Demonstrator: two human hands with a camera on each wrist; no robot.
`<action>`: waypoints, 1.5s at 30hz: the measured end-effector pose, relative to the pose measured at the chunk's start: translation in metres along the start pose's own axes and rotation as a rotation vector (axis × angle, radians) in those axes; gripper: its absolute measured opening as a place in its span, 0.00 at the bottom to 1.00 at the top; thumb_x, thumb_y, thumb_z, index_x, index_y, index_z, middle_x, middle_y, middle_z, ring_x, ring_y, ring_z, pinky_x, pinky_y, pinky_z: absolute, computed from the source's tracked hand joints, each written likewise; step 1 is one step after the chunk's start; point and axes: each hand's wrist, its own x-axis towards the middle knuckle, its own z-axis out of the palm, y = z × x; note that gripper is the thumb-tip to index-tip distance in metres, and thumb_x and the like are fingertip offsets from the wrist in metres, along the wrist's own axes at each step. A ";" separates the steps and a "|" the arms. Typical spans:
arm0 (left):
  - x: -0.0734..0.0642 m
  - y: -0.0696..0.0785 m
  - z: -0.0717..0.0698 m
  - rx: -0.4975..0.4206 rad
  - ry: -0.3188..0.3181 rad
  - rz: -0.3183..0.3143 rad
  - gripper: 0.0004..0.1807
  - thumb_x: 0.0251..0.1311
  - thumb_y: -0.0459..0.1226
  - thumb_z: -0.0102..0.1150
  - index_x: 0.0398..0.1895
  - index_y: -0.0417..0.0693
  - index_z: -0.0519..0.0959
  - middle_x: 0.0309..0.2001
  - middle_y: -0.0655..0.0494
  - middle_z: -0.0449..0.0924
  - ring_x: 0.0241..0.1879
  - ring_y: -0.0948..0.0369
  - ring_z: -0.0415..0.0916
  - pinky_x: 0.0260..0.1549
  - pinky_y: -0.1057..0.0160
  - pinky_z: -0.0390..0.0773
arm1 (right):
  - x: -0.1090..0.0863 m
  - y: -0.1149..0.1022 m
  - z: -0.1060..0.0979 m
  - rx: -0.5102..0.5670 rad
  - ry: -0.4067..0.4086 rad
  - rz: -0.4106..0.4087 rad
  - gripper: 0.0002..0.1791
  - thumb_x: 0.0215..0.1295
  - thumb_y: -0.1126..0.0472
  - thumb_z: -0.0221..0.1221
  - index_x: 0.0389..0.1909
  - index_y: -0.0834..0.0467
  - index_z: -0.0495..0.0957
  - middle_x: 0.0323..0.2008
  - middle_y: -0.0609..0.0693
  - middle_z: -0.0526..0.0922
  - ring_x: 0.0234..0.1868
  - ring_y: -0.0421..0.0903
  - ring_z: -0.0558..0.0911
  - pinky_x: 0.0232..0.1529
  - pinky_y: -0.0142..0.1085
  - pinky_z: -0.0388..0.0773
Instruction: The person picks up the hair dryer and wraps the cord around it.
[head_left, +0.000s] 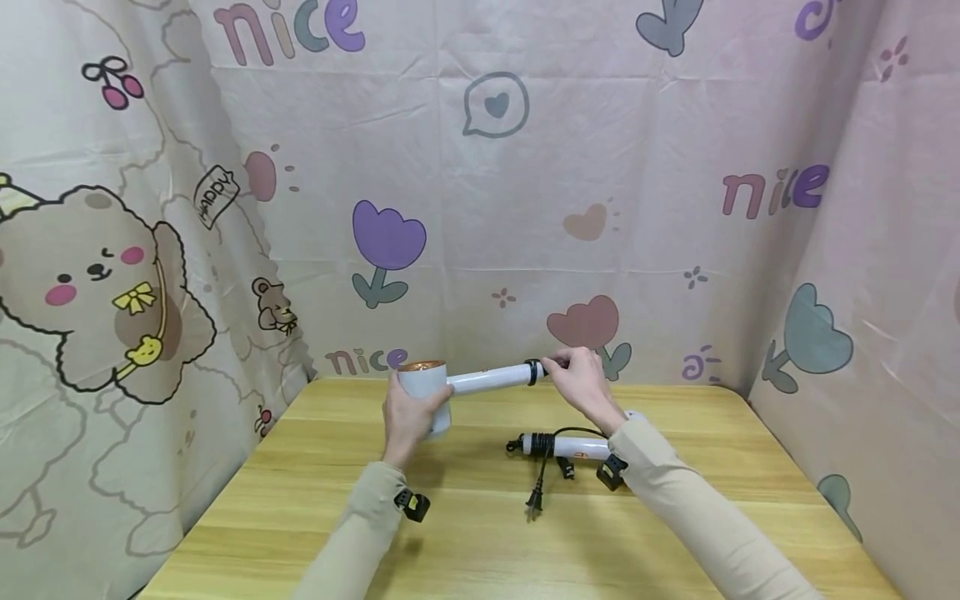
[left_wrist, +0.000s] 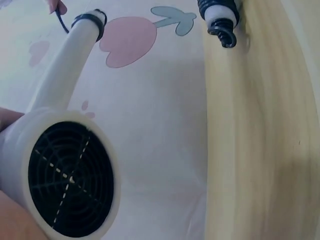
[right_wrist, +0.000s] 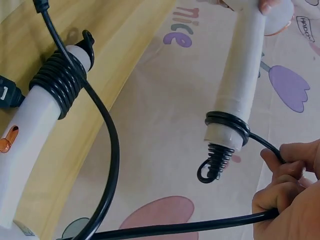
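My left hand [head_left: 408, 415] grips the barrel of a white hair dryer [head_left: 491, 380] with a copper-coloured rim, held above the table. In the left wrist view its round black grille [left_wrist: 71, 179] faces the camera. The handle extends right, and black cord [right_wrist: 227, 121] is looped around its end beside the spring-like strain relief. My right hand [right_wrist: 292, 187] pinches this cord close to the handle; more cord passes through the curled fingers and hangs down to a plug [head_left: 534, 500]. Below lies a second white hair dryer [head_left: 581, 448], cord coiled tightly around its handle, partly hidden by my right sleeve.
The light wooden table [head_left: 465, 533] ends at a printed curtain [head_left: 487, 208] behind and at both sides. The second dryer's plug [head_left: 566, 468] rests near its handle. Black wrist cameras sit on both sleeves.
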 end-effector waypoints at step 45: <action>0.005 -0.005 0.004 -0.528 0.058 -0.412 0.45 0.47 0.43 0.76 0.67 0.43 0.60 0.53 0.47 0.72 0.37 0.61 0.79 0.36 0.60 0.84 | -0.038 0.042 0.008 0.101 -0.357 0.002 0.14 0.74 0.56 0.52 0.51 0.49 0.84 0.19 0.50 0.72 0.14 0.41 0.56 0.16 0.30 0.56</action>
